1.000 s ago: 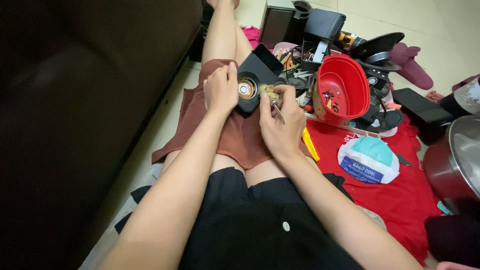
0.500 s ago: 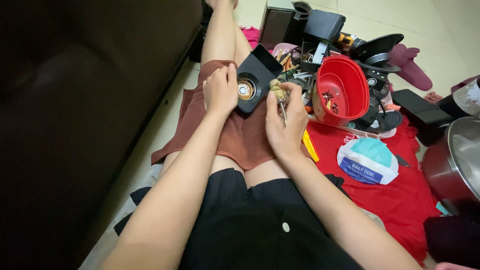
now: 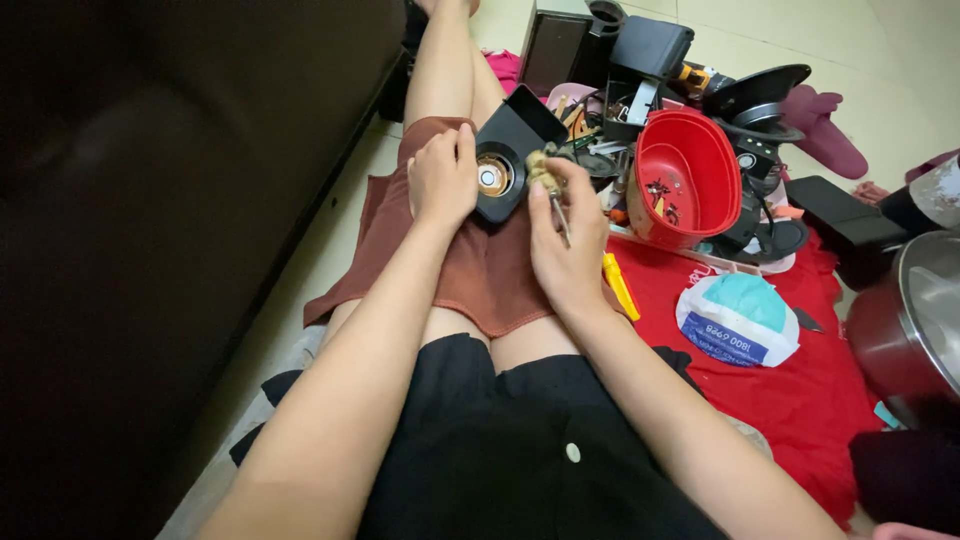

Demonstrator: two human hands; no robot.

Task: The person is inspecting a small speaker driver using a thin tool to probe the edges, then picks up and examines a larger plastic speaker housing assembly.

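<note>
**Black speaker unit steadied on the lap**

The black speaker unit point(image 3: 508, 150) rests on the brown cloth point(image 3: 480, 270) over the thighs. Left hand point(image 3: 441, 180) lies curled against its near edge, holding it. Right hand point(image 3: 565, 235) is closed around a small brass part point(image 3: 541, 168) and thin metal tool point(image 3: 560, 215), lifted slightly away from the cone since a second ago.

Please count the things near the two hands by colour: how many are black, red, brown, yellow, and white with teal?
Black: 1, the black part held by the left hand
Red: 2, the red tub and red cloth
Brown: 1, the brown cloth
Yellow: 1, the yellow tool beside the right hand
White and teal: 1, the bag
Total: 6
</note>
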